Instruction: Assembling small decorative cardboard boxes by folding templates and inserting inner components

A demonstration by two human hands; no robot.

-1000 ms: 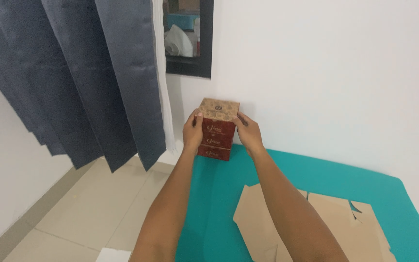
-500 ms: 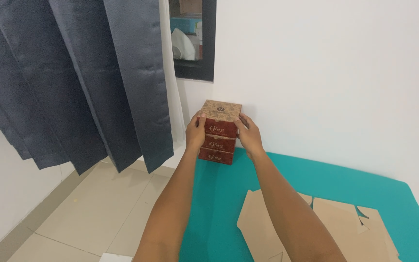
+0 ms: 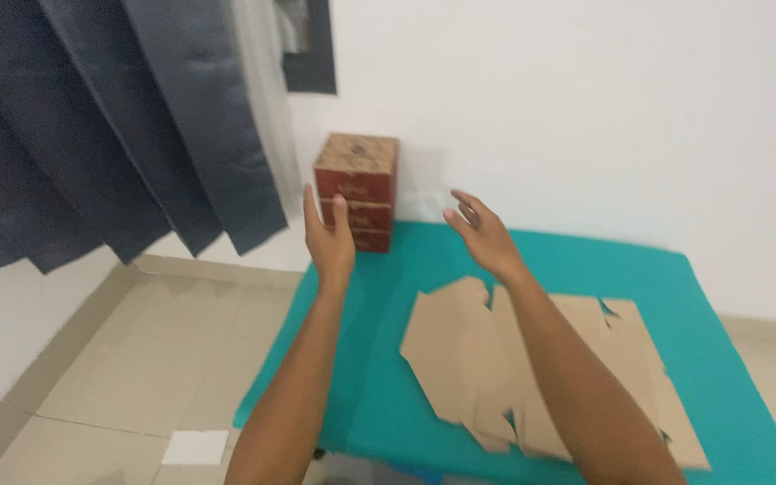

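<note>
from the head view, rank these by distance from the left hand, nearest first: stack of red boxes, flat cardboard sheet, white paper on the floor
From the left hand:
1. Stack of red boxes, just behind it by the wall.
2. Flat cardboard sheet, to its right on the teal table.
3. White paper, below left on the floor.

Only one view: headcam looked down and forward over the table (image 3: 586, 269) toward the wall (image 3: 586, 108), pretty close.

Matt cardboard boxes (image 3: 357, 190), flat brown cardboard (image 3: 532, 359) (rough-edged), smooth teal tabletop (image 3: 586, 269)
</note>
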